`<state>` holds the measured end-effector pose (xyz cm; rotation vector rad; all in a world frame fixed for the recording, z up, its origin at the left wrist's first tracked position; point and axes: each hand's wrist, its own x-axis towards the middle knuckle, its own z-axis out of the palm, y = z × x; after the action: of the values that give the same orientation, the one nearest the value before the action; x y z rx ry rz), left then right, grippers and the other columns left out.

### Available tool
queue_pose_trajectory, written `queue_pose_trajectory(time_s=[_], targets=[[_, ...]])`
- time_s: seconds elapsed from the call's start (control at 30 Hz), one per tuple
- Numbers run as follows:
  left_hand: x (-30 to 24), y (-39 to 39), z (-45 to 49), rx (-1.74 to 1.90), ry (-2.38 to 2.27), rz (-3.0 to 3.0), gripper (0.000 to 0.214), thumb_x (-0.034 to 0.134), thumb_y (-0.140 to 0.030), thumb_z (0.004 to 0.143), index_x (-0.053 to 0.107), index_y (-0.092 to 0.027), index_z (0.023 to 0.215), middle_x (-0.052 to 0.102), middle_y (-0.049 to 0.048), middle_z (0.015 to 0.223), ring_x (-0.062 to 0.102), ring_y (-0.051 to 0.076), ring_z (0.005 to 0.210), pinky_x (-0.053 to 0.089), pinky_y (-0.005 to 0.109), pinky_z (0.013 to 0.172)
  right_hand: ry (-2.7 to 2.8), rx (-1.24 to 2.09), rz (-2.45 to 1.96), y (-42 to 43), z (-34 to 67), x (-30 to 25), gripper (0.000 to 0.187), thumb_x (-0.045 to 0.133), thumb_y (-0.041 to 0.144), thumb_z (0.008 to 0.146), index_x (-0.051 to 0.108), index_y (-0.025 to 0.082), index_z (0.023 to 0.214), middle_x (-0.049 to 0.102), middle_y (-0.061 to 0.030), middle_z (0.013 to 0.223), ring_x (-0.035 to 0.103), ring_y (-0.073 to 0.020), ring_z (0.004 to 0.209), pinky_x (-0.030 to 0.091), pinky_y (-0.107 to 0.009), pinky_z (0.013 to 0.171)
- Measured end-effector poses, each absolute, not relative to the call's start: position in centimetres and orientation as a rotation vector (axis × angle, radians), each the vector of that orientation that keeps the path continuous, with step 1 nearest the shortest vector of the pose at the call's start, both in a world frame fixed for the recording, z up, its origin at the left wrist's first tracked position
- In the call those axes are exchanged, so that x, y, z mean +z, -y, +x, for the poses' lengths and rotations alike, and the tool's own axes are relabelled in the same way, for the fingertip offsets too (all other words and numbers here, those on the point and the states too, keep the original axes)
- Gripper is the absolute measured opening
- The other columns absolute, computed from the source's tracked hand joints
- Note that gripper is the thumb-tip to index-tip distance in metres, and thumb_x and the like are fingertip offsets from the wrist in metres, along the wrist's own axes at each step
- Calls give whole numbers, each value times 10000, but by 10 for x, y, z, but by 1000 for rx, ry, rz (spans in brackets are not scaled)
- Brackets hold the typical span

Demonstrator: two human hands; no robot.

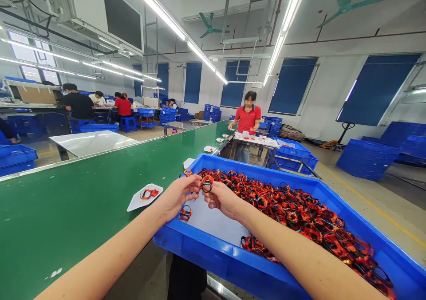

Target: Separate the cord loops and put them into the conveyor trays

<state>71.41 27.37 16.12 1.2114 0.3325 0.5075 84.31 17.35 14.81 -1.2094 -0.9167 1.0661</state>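
Note:
My right hand (224, 199) pinches a small bundled wire coil (206, 186), black and red-orange, above the near left corner of a blue tray (206, 246). My left hand (178, 198) meets the coil from the left, its thumb and fingertips closed at the coil's edge. Just behind the left hand shows another orange coil (187, 172); whether it lies on the rim or is held is hidden. Below the hands, a single wire bundle (185, 213) lies on the tray's pale bottom. A heap of similar wire bundles (293, 211) fills the rest of the tray.
Left of the tray runs a green conveyor belt (89, 193), carrying a white dish (145, 197) with a red-orange bundle and more dishes farther along. A person in red (246, 119) stands at a small table (256, 141) ahead. Blue crates (369, 158) stand at right.

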Motion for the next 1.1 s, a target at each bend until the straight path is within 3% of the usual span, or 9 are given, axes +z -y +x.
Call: queue_pose_trajectory(time_s=[0.3,0.5,0.77,0.87,0.97,1.03,1.1], targets=[[158,-272,715,517,-340,1343,215,709,-350,660,679,-153,742,558,5,644,469,99,591,382,236,569,930,1349,-1093,-170,838,151,163,602,300,708,501,178,742,411,66,604,360,-50,459,288,-183,441],[158,-271,713,506,-315,1367,210,699,-362,665,640,-161,646,530,-2,613,451,99,564,370,237,550,941,1481,-1059,-168,837,152,111,529,273,724,501,187,788,367,67,601,299,-57,438,267,-186,428],[158,-268,713,499,-283,1391,245,716,-371,644,643,-138,623,536,12,580,461,103,535,389,257,547,975,1495,-1080,-167,838,152,121,515,283,722,515,187,796,376,60,595,327,-68,445,286,-189,421],[158,-272,712,608,-311,1371,261,725,-380,635,622,-142,617,503,-11,549,442,94,524,389,254,547,983,1402,-1113,-168,838,150,178,503,324,762,562,180,847,439,42,643,374,-66,467,319,-185,427],[159,-292,708,829,-412,1324,293,732,-417,621,611,-154,668,515,-28,603,431,77,545,381,231,544,1131,1102,-1337,-171,836,139,241,486,350,808,600,189,948,538,-2,782,477,-85,548,371,-194,445],[160,-315,703,958,-503,1307,324,732,-439,615,614,-156,720,552,-24,675,442,73,568,388,226,548,1368,788,-1554,-173,835,127,283,526,327,798,599,204,1042,592,-45,946,548,-125,661,460,-250,542],[160,-344,696,1037,-599,1319,336,733,-437,617,610,-155,753,568,-25,710,465,76,583,414,233,573,1649,560,-1654,-175,833,115,411,583,289,767,558,217,1171,569,-86,1153,584,-180,852,495,-343,760]])
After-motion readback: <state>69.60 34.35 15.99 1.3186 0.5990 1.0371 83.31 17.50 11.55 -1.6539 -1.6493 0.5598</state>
